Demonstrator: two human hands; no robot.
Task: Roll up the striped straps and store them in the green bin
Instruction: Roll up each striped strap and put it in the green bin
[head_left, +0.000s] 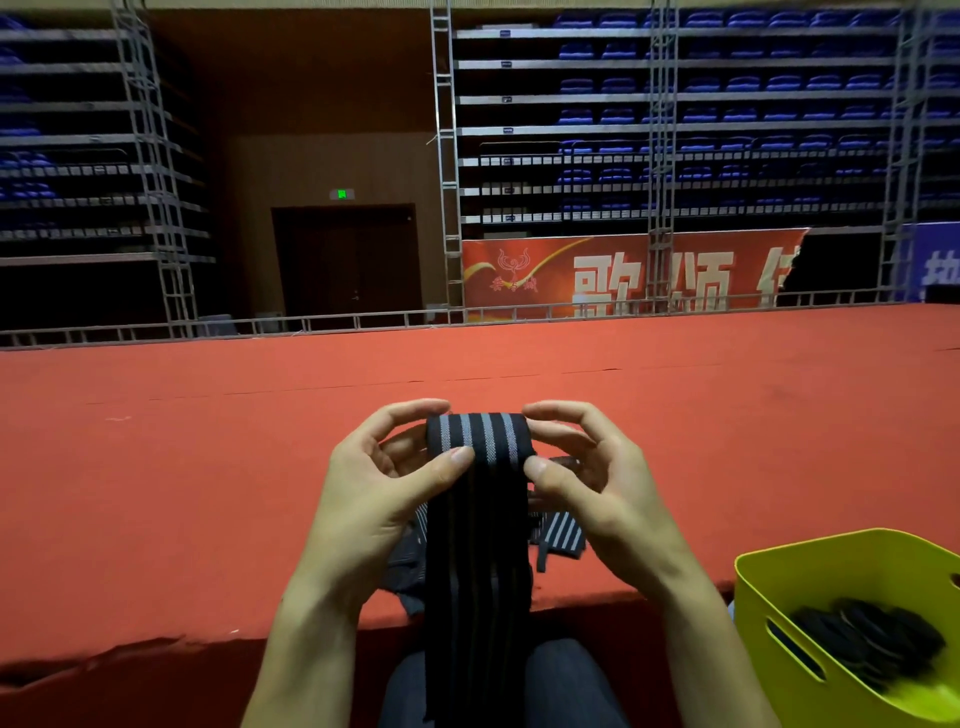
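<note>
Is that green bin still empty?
No, the green bin at the lower right already holds several dark rolled straps lying on its bottom.

Dim indoor light; the red carpeted stage (208, 467) is the brightest area, the tiered blue seating (727, 104) murky. Wide-angle bending curves the edges, and the yellow-green plastic bin (769, 597) blurs slightly.

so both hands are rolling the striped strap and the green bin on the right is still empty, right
Not quite. The head view shows both hands, left hand and right hand, rolling the striped strap, but the green bin on the right already holds dark rolled straps.
</note>
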